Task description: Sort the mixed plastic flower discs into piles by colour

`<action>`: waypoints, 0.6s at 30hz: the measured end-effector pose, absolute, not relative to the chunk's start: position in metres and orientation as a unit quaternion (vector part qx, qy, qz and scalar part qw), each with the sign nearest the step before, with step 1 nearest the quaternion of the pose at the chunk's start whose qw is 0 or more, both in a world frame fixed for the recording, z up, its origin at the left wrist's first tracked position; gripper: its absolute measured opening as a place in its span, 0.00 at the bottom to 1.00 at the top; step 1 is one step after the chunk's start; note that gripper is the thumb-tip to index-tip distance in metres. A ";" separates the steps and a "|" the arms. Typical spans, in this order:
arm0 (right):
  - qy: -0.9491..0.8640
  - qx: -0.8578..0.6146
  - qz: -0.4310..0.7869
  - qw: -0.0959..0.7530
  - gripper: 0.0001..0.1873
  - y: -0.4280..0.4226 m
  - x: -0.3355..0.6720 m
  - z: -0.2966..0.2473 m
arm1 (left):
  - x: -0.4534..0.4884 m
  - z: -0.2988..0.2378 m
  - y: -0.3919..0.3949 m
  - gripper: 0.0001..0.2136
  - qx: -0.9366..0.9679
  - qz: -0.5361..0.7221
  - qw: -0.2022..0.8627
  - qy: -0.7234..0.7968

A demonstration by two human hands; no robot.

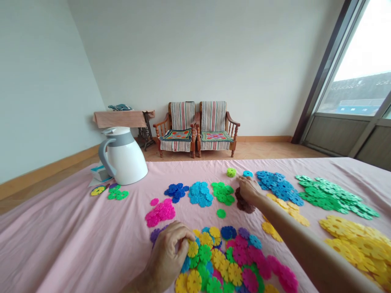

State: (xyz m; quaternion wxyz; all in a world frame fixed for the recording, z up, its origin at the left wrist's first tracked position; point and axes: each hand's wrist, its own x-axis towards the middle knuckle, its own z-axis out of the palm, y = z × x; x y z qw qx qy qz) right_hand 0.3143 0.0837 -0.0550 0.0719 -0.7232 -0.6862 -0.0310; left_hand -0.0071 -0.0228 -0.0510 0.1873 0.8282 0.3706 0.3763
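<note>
"Pink cloth [91, 240] covers the surface. What lies nearest?"

"Mixed snowflake discs [224, 266], just right of the left hand [171, 248]. Its fingers curl in against the thumb beside a yellow disc [193, 247]; I can't tell whether they grip it."

"Any long axis?"

"None, they're round. The left hand is clearly the nearer one to that heap."

"And the right hand [249, 189]?"

"Farther off, over the far end of the brown discs [244, 206]. Its fingers are close together, tips just near and left of a cyan disc [247, 173]; whether they pinch anything, I can't tell. A lime stack [231, 172] stands a little left."

"Anything in the way?"

"Its forearm [290, 232] slants between yellow groups on the right. Far left stands a thermal jug [126, 160]; beyond the cloth, two wooden armchairs [214, 118]."
</note>
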 end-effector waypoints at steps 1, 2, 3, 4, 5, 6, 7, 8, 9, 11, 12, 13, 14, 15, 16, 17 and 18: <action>-0.686 -0.724 -0.032 0.067 0.13 0.084 0.314 -0.055 | -0.007 -0.051 -0.023 0.12 0.828 0.377 0.187 0.370; -0.686 -0.724 -0.033 0.061 0.13 0.084 0.314 -0.054 | -0.006 -0.050 -0.023 0.12 0.829 0.377 0.186 0.370; -0.687 -0.724 -0.033 0.056 0.13 0.083 0.314 -0.053 | -0.006 -0.049 -0.023 0.12 0.829 0.378 0.185 0.369; -0.688 -0.723 -0.032 0.052 0.13 0.082 0.314 -0.052 | -0.006 -0.048 -0.023 0.12 0.829 0.378 0.184 0.368; -0.690 -0.722 -0.033 0.048 0.13 0.080 0.314 -0.051 | -0.005 -0.047 -0.023 0.12 0.829 0.379 0.182 0.368; -0.692 -0.720 -0.033 0.044 0.13 0.078 0.314 -0.049 | -0.005 -0.046 -0.023 0.12 0.829 0.379 0.182 0.369; -0.694 -0.718 -0.034 0.042 0.13 0.075 0.314 -0.047 | -0.005 -0.046 -0.023 0.13 0.829 0.379 0.182 0.369; -0.695 -0.717 -0.034 0.040 0.13 0.072 0.314 -0.045 | -0.005 -0.045 -0.023 0.13 0.828 0.379 0.183 0.370; -0.696 -0.716 -0.035 0.040 0.13 0.069 0.315 -0.043 | -0.005 -0.045 -0.023 0.13 0.827 0.379 0.183 0.372; -0.696 -0.715 -0.037 0.045 0.12 0.064 0.317 -0.037 | -0.005 -0.045 -0.022 0.12 0.827 0.378 0.182 0.375; -0.696 -0.716 -0.039 0.049 0.12 0.062 0.317 -0.035 | -0.005 -0.046 -0.022 0.12 0.827 0.377 0.181 0.375; -0.694 -0.717 -0.041 0.054 0.13 0.062 0.318 -0.033 | -0.005 -0.046 -0.022 0.12 0.827 0.376 0.180 0.376; -0.693 -0.718 -0.042 0.057 0.13 0.063 0.318 -0.032 | -0.005 -0.046 -0.022 0.12 0.828 0.376 0.180 0.376; -0.692 -0.719 -0.041 0.058 0.14 0.064 0.319 -0.031 | -0.005 -0.046 -0.022 0.12 0.828 0.375 0.180 0.376; -0.692 -0.719 -0.039 0.057 0.14 0.067 0.318 -0.032 | -0.005 -0.046 -0.022 0.12 0.828 0.375 0.181 0.376; -0.693 -0.718 -0.035 0.054 0.14 0.069 0.317 -0.033 | -0.005 -0.046 -0.023 0.12 0.827 0.376 0.180 0.376; -0.693 -0.718 -0.033 0.050 0.14 0.073 0.316 -0.035 | -0.005 -0.045 -0.023 0.12 0.827 0.377 0.179 0.376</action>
